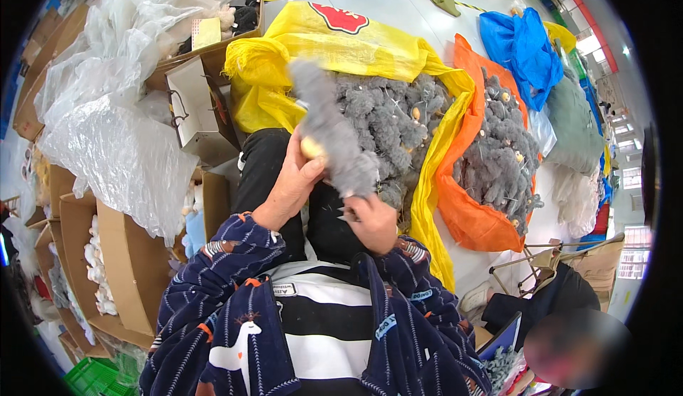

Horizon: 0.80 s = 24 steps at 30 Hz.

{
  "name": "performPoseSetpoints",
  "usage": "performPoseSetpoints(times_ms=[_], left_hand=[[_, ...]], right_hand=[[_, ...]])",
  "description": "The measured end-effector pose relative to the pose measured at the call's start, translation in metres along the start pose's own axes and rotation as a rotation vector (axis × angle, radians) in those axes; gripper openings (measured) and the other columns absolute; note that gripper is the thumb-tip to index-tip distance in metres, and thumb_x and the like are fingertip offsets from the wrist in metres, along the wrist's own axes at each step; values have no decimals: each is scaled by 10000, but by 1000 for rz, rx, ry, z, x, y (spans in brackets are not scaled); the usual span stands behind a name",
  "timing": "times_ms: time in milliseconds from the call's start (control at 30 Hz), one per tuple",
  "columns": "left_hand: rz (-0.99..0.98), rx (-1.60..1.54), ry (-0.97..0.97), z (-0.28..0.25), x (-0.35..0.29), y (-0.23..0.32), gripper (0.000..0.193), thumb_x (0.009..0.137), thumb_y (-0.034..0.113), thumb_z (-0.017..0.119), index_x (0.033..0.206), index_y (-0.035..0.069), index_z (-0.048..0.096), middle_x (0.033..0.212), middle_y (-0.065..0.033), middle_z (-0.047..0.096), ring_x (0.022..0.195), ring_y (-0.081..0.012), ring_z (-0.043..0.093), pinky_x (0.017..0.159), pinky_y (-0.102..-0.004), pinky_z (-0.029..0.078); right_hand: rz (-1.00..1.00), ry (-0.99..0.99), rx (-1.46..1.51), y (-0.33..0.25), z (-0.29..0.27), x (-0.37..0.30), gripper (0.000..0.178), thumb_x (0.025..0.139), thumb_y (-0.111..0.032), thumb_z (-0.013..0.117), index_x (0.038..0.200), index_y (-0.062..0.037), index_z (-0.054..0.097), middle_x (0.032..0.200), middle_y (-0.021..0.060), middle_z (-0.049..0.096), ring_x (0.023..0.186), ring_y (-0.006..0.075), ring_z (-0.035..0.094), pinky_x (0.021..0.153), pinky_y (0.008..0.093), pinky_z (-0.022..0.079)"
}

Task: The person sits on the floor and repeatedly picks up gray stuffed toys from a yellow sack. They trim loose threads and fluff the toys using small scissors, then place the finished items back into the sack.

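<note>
A grey fluffy plush toy (pixel 334 136) with a pale yellowish patch is held up in front of my lap, its upper end smeared by motion. My left hand (pixel 293 179) is closed round its side at the pale patch. At the toy's lower end is my right hand (pixel 373 222), its fingers pinched together. A small shiny sliver shows by those fingertips, too little of it to name. Just beyond my hands a yellow woven sack (pixel 267 87) lies open, full of similar grey plush pieces (pixel 388 122).
An orange sack (pixel 455 211) of grey plush stands to the right, with a blue bag (pixel 519 55) behind it. On the left are cardboard boxes (pixel 131 261) and clear plastic sheeting (pixel 114 154). A person (pixel 548 296) sits at the lower right near a folding chair (pixel 594 257).
</note>
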<state>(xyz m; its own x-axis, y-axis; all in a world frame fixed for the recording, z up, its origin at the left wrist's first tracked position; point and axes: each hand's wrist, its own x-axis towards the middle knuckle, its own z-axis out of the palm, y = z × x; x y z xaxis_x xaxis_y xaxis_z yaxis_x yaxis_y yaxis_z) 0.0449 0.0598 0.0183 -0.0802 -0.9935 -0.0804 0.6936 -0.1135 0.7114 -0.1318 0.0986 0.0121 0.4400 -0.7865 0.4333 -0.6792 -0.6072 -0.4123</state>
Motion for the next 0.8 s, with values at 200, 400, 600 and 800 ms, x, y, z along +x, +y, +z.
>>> performPoseSetpoints(times_ms=[200, 400, 600, 800], left_hand=[[-200, -358, 50, -25, 5, 3, 403, 791, 228, 542, 1127, 11, 497, 1074, -95, 575, 995, -222, 547, 884, -360, 418], [-363, -458, 18, -17, 4, -5, 449, 811, 273, 521, 1165, 2, 472, 1101, -115, 561, 1019, -233, 536, 909, -368, 411], [-86, 74, 22, 5, 0, 1, 705, 702, 53, 649, 1289, 28, 260, 1153, -110, 466, 1059, -205, 481, 910, -341, 398], [183, 447, 26, -11, -1, -22, 660, 716, 57, 667, 1250, 14, 283, 1142, -121, 489, 1050, -195, 493, 904, -319, 392]], right_hand=[[238, -94, 570, -10, -5, -9, 214, 748, -116, 642, 944, -42, 601, 691, 73, 547, 554, 183, 569, 484, 279, 450], [862, 32, 1256, 1, -14, 2, 476, 831, -141, 515, 1266, -46, 346, 622, -26, 412, 448, 55, 354, 432, 213, 349], [863, 14, 1347, -17, -11, 3, 519, 841, -147, 486, 1317, -60, 298, 659, -17, 420, 466, 49, 359, 462, 204, 352], [1036, 44, 1462, -28, -3, 8, 600, 829, -159, 566, 1338, -104, 252, 769, -1, 468, 482, 50, 375, 437, 211, 350]])
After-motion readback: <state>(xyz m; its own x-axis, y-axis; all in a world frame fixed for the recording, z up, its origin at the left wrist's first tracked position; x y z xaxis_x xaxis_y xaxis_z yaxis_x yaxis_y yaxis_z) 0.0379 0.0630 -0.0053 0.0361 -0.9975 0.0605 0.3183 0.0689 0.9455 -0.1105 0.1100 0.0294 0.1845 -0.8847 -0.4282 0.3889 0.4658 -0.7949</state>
